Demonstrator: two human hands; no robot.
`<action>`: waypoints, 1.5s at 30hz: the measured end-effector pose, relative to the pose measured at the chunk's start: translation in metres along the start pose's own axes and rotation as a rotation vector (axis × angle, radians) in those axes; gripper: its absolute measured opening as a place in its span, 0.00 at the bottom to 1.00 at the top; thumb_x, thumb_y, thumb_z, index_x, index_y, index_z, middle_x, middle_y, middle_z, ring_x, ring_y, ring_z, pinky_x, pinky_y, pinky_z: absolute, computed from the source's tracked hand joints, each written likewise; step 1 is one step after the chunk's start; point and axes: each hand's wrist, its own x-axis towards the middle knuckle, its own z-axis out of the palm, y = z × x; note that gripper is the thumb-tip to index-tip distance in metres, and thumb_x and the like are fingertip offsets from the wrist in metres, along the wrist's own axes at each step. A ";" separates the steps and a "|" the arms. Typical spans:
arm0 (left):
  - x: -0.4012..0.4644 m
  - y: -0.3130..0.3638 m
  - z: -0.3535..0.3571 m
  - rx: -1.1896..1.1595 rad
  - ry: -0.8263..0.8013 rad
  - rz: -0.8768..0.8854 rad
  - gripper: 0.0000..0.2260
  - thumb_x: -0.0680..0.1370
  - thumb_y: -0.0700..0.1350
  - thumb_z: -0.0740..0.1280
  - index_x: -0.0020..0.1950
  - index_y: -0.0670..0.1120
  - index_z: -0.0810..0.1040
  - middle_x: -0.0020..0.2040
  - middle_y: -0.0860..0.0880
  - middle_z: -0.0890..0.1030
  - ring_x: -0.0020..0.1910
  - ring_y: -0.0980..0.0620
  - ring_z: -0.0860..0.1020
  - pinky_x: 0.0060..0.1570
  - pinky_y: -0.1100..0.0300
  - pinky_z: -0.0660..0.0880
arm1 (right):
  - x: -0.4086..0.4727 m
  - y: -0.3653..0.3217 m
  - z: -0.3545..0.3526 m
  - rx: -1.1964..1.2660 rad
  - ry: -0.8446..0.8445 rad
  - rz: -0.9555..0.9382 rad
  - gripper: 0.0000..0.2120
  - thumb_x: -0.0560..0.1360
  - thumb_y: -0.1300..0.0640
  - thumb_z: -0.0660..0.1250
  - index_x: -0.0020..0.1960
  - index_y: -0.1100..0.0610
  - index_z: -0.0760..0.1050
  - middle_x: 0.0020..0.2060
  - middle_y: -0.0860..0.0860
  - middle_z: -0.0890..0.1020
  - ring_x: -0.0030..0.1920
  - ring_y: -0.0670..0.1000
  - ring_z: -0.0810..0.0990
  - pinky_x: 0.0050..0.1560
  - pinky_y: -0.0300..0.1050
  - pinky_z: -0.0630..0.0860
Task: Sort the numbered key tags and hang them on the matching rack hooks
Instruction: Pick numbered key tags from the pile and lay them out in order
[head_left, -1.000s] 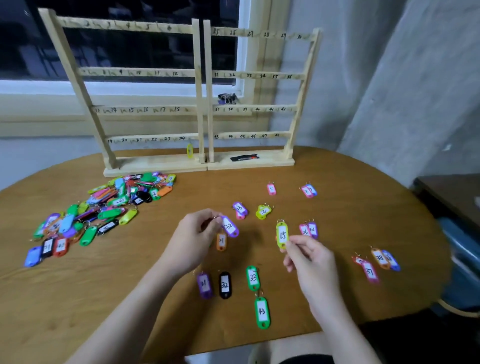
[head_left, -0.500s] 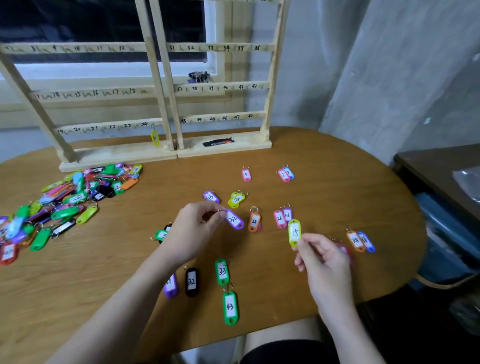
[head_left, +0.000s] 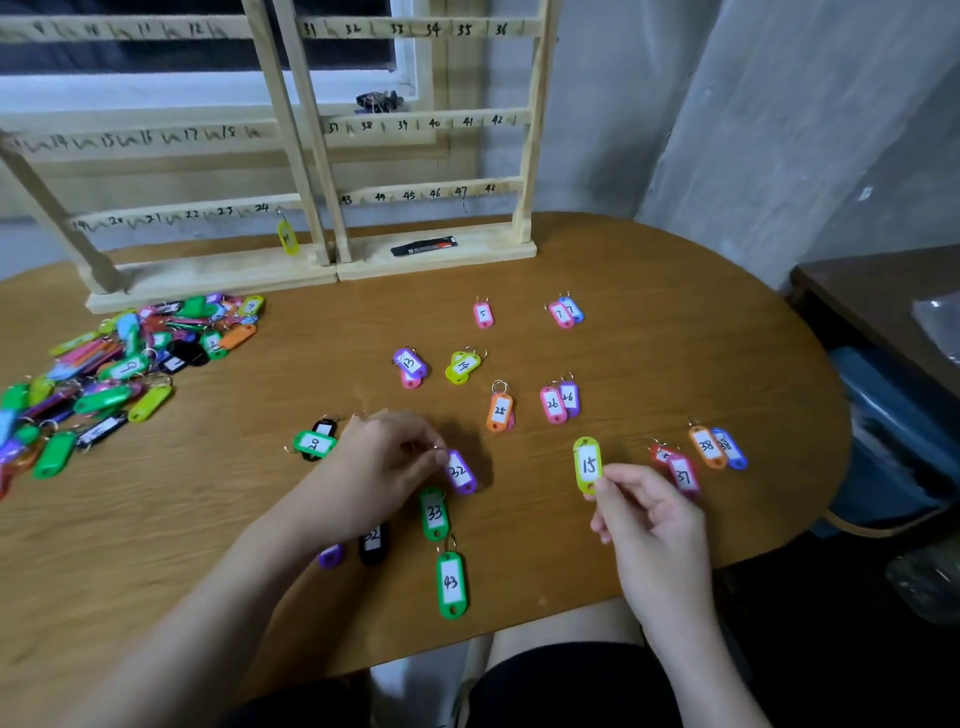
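The oval bench (head_left: 675, 322) has bare wood toward its right edge. The wooden rack (head_left: 311, 156) stands at the back. The left hand (head_left: 384, 467) pinches the purple tag 32 (head_left: 461, 472); the right hand (head_left: 649, 514) pinches the yellow-green tag 15 (head_left: 587, 464), held upright.

free: bare table (head_left: 649, 322) right-centre | blocked: tag pile (head_left: 114, 374) left, rack (head_left: 322, 260) rear
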 end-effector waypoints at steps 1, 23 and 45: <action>-0.005 -0.002 -0.003 -0.004 0.006 0.003 0.13 0.77 0.60 0.62 0.46 0.53 0.81 0.44 0.61 0.79 0.48 0.60 0.76 0.52 0.52 0.72 | -0.003 0.001 0.002 -0.008 -0.007 -0.002 0.07 0.79 0.63 0.70 0.48 0.52 0.83 0.36 0.50 0.85 0.34 0.45 0.81 0.36 0.36 0.77; -0.062 -0.032 -0.005 0.221 0.170 -0.091 0.07 0.73 0.59 0.63 0.41 0.58 0.75 0.42 0.61 0.73 0.47 0.57 0.70 0.44 0.56 0.58 | -0.019 -0.003 0.044 -0.108 -0.141 -0.119 0.10 0.77 0.63 0.71 0.46 0.48 0.82 0.40 0.44 0.86 0.41 0.50 0.85 0.45 0.54 0.83; 0.010 -0.030 -0.024 0.036 0.283 -0.252 0.03 0.79 0.50 0.69 0.45 0.54 0.80 0.43 0.57 0.79 0.49 0.53 0.76 0.55 0.44 0.74 | 0.145 -0.038 0.107 -0.712 -0.001 -0.076 0.11 0.76 0.55 0.68 0.36 0.56 0.82 0.31 0.48 0.83 0.40 0.56 0.81 0.54 0.53 0.78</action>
